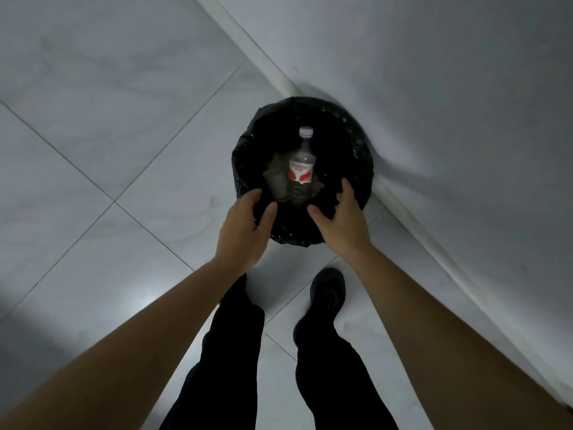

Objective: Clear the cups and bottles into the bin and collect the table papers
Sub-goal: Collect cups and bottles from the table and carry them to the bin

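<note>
Both empty: left hand (248, 226) and right hand (342, 220) hover apart, fingers loose, over near rim of black-lined bin (359, 144); water bottle (300, 170) lies inside, just beyond fingertips. Drop step looks done; next prob. back to table for papers.

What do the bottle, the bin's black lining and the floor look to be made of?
Bottle: likely clear plastic, see-through with a printed label. Black lining: thin plastic film, crinkled and glinting. Floor: glossy pale tile, ceramic or stone, with straight joints and faint veining.
</note>
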A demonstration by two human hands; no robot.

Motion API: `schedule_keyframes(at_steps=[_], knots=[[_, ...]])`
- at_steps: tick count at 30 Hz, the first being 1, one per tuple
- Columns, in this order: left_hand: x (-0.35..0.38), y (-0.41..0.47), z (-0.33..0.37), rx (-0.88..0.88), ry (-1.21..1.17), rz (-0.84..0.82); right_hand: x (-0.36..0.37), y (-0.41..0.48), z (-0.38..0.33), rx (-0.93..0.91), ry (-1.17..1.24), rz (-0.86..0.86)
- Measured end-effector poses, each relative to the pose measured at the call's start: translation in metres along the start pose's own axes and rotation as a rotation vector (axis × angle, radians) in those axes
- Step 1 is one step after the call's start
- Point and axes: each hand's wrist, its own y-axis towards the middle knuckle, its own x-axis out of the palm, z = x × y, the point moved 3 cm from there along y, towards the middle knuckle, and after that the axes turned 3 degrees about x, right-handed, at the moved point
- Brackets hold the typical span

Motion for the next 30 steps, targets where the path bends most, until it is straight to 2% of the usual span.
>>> schedule_keyframes(at_steps=[4, 8, 11, 15, 19, 24, 30], knots=[[-0.063, -0.061, 0.049, 0.081, 0.124, -0.031, -0.047, -0.069, -0.043, -0.094, -0.137, -0.008], [-0.167, -0.149, 0.132, 0.131, 0.133, 0.005, -0.11, -0.173, -0.123, -0.137, -0.131, -0.046], [-0.251, -0.228, 0.194, 0.143, 0.093, 0.114, -0.161, -0.27, -0.196, -0.199, -0.071, -0.025], [-0.347, -0.327, 0.261, 0.212, -0.104, 0.289, -0.222, -0.386, -0.286, -0.411, 0.055, -0.002], [-0.4, -0.435, 0.279, 0.269, -0.231, 0.489, -0.264, -0.479, -0.321, -0.631, 0.192, -0.007], [-0.374, -0.553, 0.244, 0.153, -0.396, 0.874, -0.264, -0.538, -0.299, -0.754, 0.309, -0.131], [-0.241, -0.662, 0.204, -0.227, -0.768, 1.292, -0.225, -0.551, -0.255, -0.849, 0.061, -0.495]])
